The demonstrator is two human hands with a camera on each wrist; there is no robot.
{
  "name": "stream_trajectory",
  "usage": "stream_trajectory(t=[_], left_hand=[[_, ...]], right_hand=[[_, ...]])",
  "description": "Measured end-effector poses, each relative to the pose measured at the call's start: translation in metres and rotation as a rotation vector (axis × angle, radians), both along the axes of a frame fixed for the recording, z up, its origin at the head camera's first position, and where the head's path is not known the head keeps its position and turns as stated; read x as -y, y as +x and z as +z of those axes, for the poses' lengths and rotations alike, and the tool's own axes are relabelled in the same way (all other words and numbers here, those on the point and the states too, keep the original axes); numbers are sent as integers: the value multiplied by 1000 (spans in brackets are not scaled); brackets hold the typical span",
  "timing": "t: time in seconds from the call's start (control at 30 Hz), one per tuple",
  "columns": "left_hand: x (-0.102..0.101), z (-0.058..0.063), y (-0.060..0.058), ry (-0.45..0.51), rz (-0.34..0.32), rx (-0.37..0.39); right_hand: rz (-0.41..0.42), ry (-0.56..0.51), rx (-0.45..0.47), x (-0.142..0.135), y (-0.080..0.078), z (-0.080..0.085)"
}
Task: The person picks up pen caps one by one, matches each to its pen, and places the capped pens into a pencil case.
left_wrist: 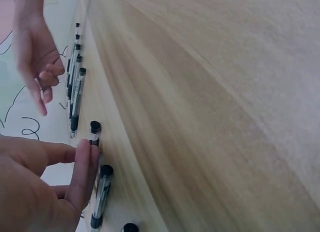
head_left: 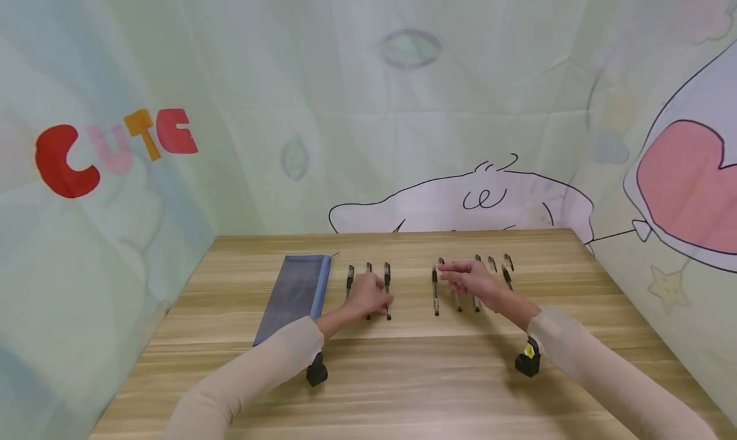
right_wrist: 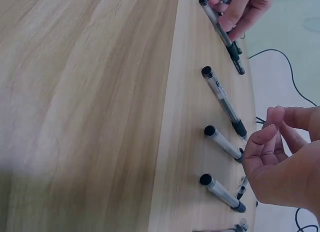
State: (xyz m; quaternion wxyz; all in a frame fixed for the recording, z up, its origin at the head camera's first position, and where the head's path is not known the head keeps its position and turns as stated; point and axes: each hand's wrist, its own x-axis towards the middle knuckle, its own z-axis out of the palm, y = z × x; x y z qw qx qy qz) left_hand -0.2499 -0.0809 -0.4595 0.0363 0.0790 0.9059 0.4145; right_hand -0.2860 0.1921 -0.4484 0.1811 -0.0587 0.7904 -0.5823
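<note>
Table [head_left: 403,376]: three pens [head_left: 388,274] at left, five pens [head_left: 435,293] at right, one blue pouch [head_left: 290,293]. Left hand [head_left: 367,293] at left trio's rightmost; grip unclear. Right hand [head_left: 473,281] loosely half-curled, nothing visible held.

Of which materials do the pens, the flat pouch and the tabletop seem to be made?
Pens: probably smooth, clear plastic; their barrels look transparent. Pouch: perhaps mesh or thin matte fabric, as its dull grey panel suggests. Tabletop: wood, or laminate imitating it, seemingly satin; long grain streaks show.
</note>
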Motion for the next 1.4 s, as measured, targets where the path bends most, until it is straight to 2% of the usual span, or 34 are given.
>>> stream_trajectory(t=[0.17,0.4,0.67,0.9,1.0,1.1,1.27,1.4], left_hand=[[2,3,-1,112,-18,7],[0,0,-6,219,-117,34],[-16,2,-7,172,-210,53],[-41,0,-8,139,-242,88],[-52,-2,-8,154,-242,107],[-60,-3,-9,154,-213,119],[-69,-3,-15,57,-148,93],[-75,-5,-19,-6,-73,117]], right_hand=[[7,2,-13,-10,5,-2],[-30,-28,9,-27,9,-3],[-59,-53,15,-41,12,-3],[-51,-59,14,-44,14,-4],[-51,-56,15,-46,16,-5],[-45,-51,13,-48,16,-5],[-51,-42,17,-50,14,-3],[-59,-44,21,-48,14,-4]])
